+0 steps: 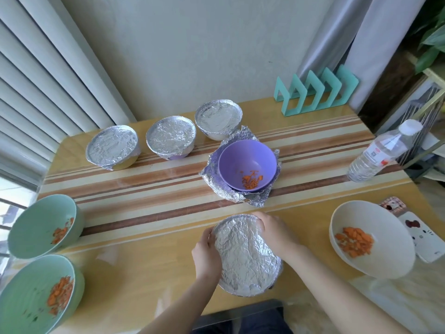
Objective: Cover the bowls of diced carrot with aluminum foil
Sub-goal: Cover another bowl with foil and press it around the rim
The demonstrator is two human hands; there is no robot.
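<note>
Foil-covered bowl (pixel 246 255) between hands — left hand (pixel 206 253), right hand (pixel 274 231)

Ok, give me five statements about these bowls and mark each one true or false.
1. Three foil-covered bowls stand in a row at the back. True.
2. The purple bowl is sealed with foil. False: the purple bowl is open, showing carrot, and sits on a foil sheet.
3. Both hands hold the front bowl. True: the left hand and right hand curl round its foil-wrapped rim.
4. The green bowls are empty. False: both green bowls hold carrot.
5. The white bowl is uncovered. True.
</note>
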